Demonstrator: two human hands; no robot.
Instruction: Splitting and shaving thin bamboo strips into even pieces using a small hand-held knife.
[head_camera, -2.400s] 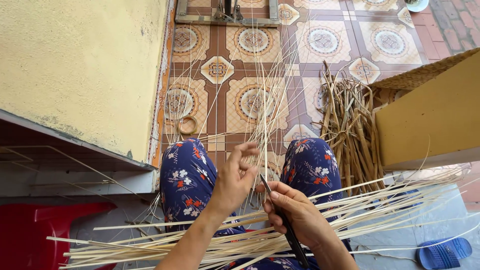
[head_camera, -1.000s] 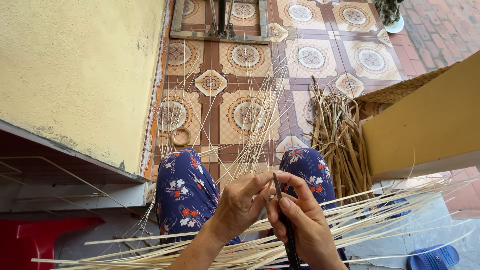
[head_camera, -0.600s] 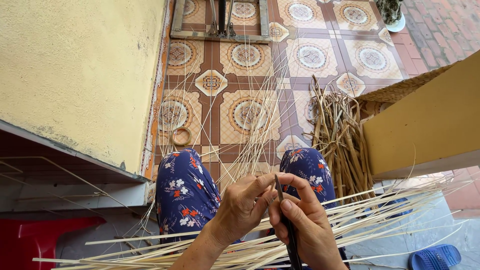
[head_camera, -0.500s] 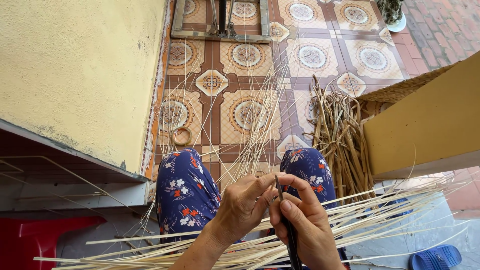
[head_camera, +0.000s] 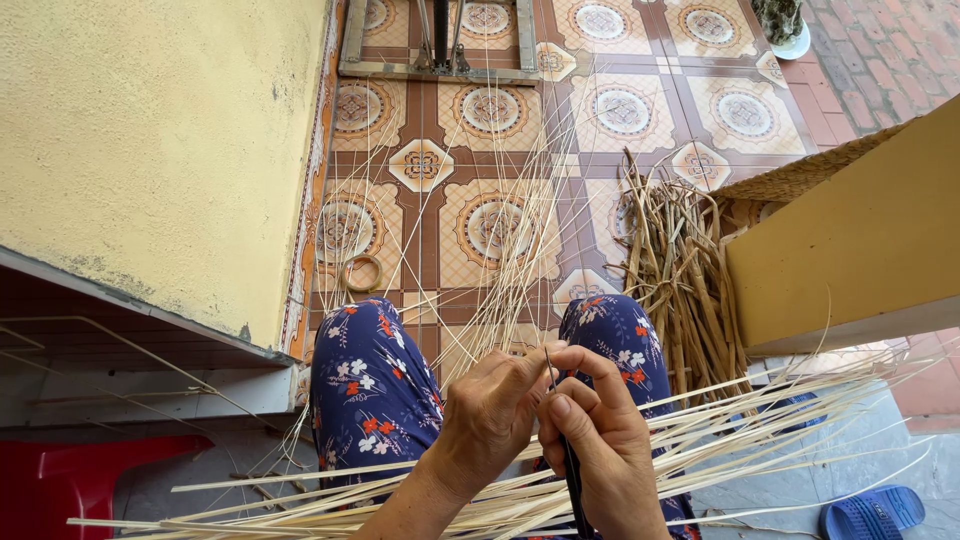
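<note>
Fingers (head_camera: 520, 375) of the left hand (head_camera: 490, 425) are pinched on a thin pale strip (head_camera: 500, 300) low in the near centre, just above the lap. Fingers (head_camera: 590, 375) of the right hand (head_camera: 600, 440) are curled tight around a dark-handled knife (head_camera: 572, 480), thumb pressed toward the left hand; the two hands touch. The blade tip seems to meet the strip at the pinch, but the contact itself is hidden.

Strip runs up and away from the pinch toward the far tiled floor (head_camera: 620, 110), among a fan of similar strips. More cut strips (head_camera: 700, 450) lie crosswise over the knees in flower-print trousers (head_camera: 370, 380), spreading left and right.

Handling, as a judgement: strip looks very light, narrow and springy; it bows under its own length, so it will whip about if held only at an end. Edges probably sharp and splintery, surface smooth and slippery along the grain. Likely to snap if bent sharply. Best hold: close to the knife, between thumb and forefinger pads, flat faces pinched.

To the right, a bundle of thicker brown stalks (head_camera: 680, 270) stands against a yellow board (head_camera: 860, 240). Yellow wall (head_camera: 150, 150) to the left; a small ring (head_camera: 362, 272) on the floor; blue sandal (head_camera: 885, 510) near right.
</note>
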